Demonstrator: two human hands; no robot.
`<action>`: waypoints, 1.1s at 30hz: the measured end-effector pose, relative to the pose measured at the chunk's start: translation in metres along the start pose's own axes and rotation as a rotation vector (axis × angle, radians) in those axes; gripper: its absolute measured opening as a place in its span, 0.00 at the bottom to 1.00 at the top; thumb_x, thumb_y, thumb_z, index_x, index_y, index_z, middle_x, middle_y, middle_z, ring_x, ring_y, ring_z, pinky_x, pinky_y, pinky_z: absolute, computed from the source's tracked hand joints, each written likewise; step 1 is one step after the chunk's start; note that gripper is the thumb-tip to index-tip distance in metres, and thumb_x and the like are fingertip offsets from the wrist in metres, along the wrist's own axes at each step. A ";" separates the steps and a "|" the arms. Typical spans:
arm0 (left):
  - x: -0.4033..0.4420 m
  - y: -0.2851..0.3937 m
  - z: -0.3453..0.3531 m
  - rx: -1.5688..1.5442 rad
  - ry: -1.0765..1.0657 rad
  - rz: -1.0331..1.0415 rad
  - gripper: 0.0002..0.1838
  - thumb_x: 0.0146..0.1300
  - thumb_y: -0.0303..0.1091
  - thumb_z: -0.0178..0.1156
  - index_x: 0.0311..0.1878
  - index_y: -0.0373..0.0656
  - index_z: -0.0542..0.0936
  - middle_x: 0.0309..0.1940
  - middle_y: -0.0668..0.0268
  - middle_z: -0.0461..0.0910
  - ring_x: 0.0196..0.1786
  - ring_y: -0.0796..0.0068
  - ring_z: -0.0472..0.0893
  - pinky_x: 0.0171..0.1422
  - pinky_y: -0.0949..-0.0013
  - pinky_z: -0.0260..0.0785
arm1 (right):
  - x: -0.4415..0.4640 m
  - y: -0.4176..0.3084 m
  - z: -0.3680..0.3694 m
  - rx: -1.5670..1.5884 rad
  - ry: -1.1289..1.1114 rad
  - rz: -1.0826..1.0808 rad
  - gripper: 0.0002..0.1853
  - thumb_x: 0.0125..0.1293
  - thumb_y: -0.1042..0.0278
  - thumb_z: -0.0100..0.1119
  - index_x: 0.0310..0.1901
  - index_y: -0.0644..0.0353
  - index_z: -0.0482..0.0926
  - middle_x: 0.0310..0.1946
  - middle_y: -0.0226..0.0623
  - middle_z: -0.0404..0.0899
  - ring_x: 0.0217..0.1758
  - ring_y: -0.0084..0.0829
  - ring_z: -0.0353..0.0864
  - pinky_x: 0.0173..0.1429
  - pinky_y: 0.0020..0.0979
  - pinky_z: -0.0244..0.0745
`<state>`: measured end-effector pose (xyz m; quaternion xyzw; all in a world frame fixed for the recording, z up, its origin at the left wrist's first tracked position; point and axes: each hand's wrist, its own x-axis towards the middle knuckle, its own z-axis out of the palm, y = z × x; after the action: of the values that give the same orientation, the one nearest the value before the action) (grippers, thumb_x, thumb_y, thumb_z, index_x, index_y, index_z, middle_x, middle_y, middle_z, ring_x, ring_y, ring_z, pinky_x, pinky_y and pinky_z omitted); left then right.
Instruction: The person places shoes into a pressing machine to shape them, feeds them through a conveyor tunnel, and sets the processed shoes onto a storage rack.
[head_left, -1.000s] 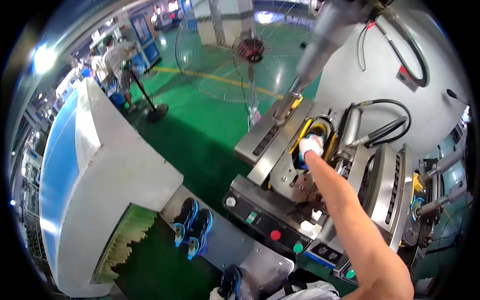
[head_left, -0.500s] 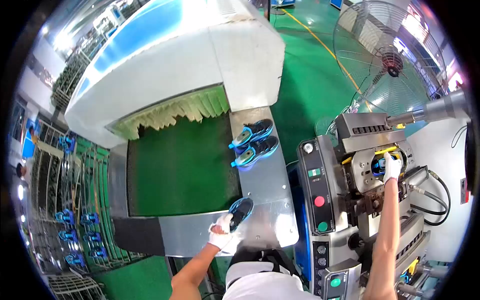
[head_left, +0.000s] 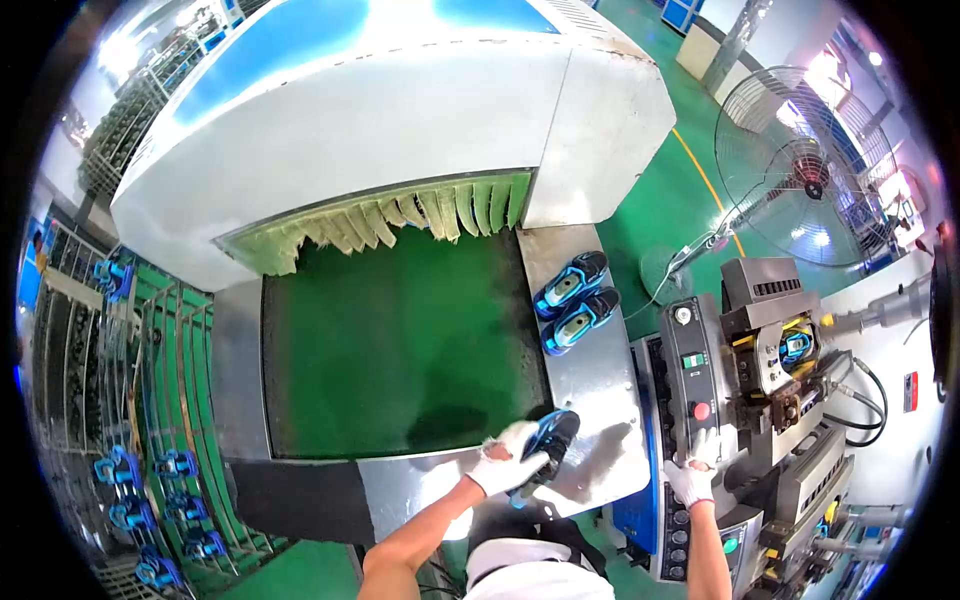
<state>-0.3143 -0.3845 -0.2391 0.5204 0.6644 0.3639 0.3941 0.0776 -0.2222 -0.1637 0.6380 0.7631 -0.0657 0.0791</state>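
Observation:
A white-gloved left hand, my left hand, is closed around a black and blue shoe at the front right corner of the metal conveyor frame. My right hand, also gloved, reaches over the control panel, below the red button; its fingers are stretched out, and whatever lies under them is hidden. Inside the press sits a blue and black shoe. Two more shoes, a rear one and a front one, stand side by side on the metal ledge.
A green conveyor belt runs under the strip curtain of a large white machine. Left of it, a wire rack carries several blue shoes. A caged floor fan and black hoses are at the right.
My right hand has left the shoe in the press and moved down and left to the control panel. My left hand has shifted right with its shoe, and the view has turned.

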 end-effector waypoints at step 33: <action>0.312 -0.326 -0.220 0.810 0.421 -0.216 0.36 0.62 0.59 0.65 0.64 0.41 0.80 0.64 0.48 0.79 0.66 0.45 0.77 0.70 0.48 0.69 | -0.169 -0.078 0.108 0.384 -0.582 0.564 0.46 0.64 0.31 0.59 0.76 0.53 0.67 0.76 0.45 0.68 0.78 0.47 0.67 0.79 0.49 0.60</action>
<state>-0.6911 -0.1589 -0.4823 0.4750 0.8688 0.1300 0.0515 0.0339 -0.4207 -0.2351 0.7792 0.4795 -0.3586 0.1855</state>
